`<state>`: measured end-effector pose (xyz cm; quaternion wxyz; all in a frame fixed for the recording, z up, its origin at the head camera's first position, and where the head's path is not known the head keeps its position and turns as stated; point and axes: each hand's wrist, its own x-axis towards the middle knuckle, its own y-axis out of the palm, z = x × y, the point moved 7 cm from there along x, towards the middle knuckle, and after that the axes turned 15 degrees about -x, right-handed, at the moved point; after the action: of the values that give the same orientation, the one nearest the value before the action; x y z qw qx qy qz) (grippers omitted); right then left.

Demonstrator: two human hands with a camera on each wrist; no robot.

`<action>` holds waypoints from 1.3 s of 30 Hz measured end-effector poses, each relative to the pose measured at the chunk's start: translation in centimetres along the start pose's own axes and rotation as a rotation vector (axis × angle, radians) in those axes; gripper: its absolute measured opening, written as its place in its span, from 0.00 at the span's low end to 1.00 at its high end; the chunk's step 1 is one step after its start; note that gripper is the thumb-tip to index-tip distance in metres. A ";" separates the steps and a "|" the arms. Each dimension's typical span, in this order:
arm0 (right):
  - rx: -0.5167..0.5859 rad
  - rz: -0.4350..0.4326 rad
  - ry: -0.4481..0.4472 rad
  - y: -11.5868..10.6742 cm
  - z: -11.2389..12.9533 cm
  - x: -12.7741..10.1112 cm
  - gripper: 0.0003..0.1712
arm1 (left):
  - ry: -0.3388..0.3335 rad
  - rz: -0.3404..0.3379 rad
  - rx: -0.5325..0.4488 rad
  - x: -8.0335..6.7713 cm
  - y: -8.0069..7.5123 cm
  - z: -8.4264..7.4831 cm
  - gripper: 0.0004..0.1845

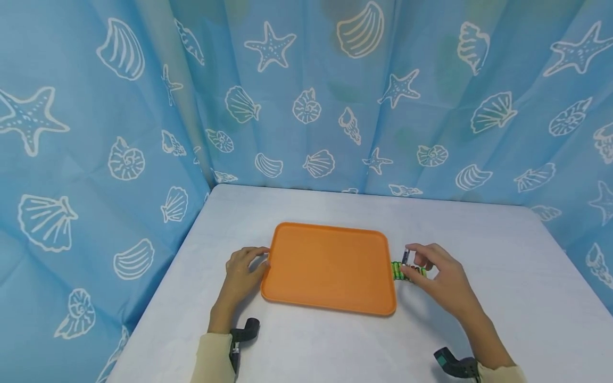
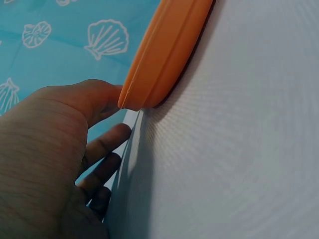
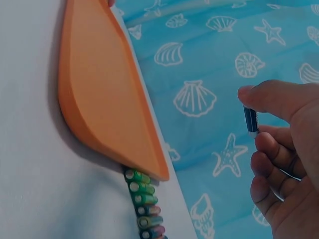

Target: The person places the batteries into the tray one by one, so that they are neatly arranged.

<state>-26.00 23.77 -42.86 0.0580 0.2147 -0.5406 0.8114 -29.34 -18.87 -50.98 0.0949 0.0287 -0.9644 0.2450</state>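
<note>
An orange tray (image 1: 330,266) lies on the white table. My left hand (image 1: 244,271) rests at the tray's left edge (image 2: 159,64), with the thumb against the rim and the fingers loosely curled on the table. My right hand (image 1: 433,274) is just right of the tray and pinches a small dark blue battery (image 1: 405,256) upright between thumb and forefinger (image 3: 250,120). Below it a row of several green batteries (image 1: 401,270) lies side by side on the table (image 3: 144,206), next to the tray's right edge.
A blue curtain with shells and starfish (image 1: 306,96) closes in the table on the back and both sides. The white tabletop (image 1: 517,298) stretches to the right and toward me. The tray is empty.
</note>
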 end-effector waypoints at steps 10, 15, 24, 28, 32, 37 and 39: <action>0.030 0.042 -0.023 1.0 1.9 0.3 0.27 | -0.003 -0.004 0.013 0.0 0.1 0.1 0.18; 0.056 0.042 -0.065 1.6 3.3 0.8 0.26 | 0.002 -0.001 -0.001 0.1 0.1 0.0 0.18; 0.117 0.123 -0.090 3.8 5.4 1.5 0.26 | 0.023 -0.006 -0.013 0.3 0.4 0.0 0.17; 0.117 0.122 -0.106 5.0 6.2 1.7 0.26 | 0.016 -0.007 -0.010 0.4 0.4 -0.1 0.17; 0.134 0.150 -0.115 6.5 7.0 1.9 0.25 | 0.011 -0.004 0.003 0.5 0.2 -0.2 0.17; 0.172 0.194 -0.133 8.1 8.3 2.3 0.25 | 0.003 0.006 0.000 0.3 0.1 -0.1 0.17; 0.163 0.208 -0.140 8.7 9.0 2.5 0.24 | 0.000 0.008 -0.003 0.1 0.0 -0.1 0.17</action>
<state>-28.53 11.75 -46.35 -0.0821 0.2176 -0.4949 0.8373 -29.44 -18.79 -50.88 0.0942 0.0250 -0.9648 0.2441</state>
